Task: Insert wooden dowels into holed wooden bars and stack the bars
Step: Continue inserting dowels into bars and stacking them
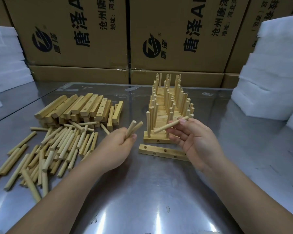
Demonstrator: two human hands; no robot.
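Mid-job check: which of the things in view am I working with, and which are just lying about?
Job: left hand gripping two dowels; right hand holding one dowel; empty holed bar; dowelled bars; loose dowels; bar pile.
Lying about: cardboard boxes; white foam blocks.

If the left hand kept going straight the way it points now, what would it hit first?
Probably the leftmost upright dowel on the front bar of the finished row. The left hand and its two dowels angle towards it; depth is unclear.
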